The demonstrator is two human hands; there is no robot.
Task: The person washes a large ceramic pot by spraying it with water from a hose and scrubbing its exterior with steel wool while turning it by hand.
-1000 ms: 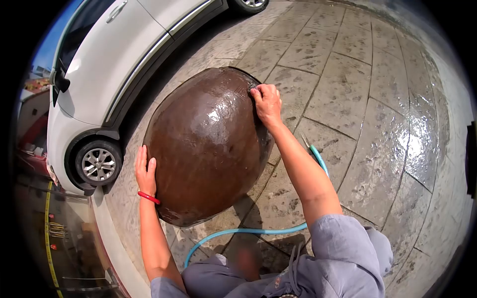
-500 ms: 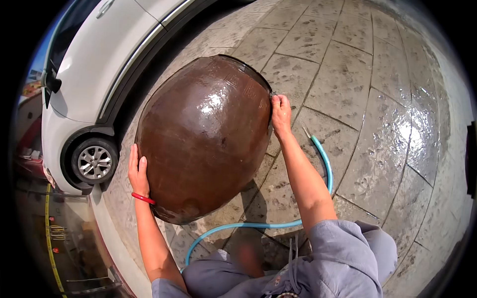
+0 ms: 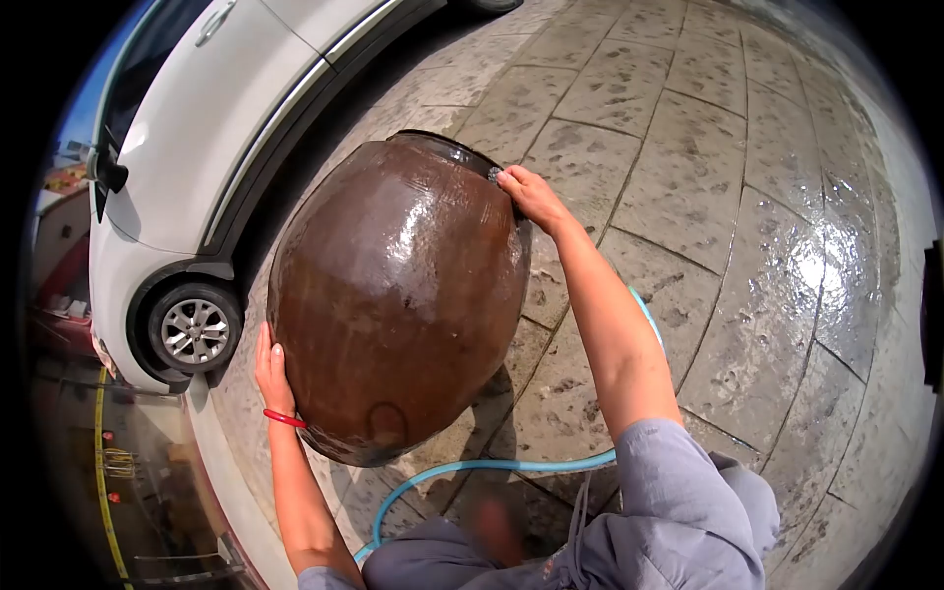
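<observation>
A large brown glazed jar (image 3: 393,285), wet and shiny, leans over in front of me with its dark rim (image 3: 447,149) toward the upper right. My left hand (image 3: 274,379), above a red bracelet (image 3: 284,418), rests against the jar's lower left side with fingers stretched out flat. At the jar's neck, my right hand (image 3: 534,197) is closed on a small grey scrubber (image 3: 495,174) that looks like steel wool. Most of that scrubber is hidden by the fingers. The inside of the jar does not show.
A light blue hose (image 3: 511,464) curves over the wet stone-patterned paving (image 3: 678,197) close to my legs. To the left stands a white car (image 3: 211,128), its front wheel (image 3: 195,329) near the jar. A yellow strip (image 3: 99,462) runs at the lower left.
The jar has turned, its rim shifting left and a round mark appearing near its base. My right hand has moved up and left along the neck. My left hand stays nearly in place.
</observation>
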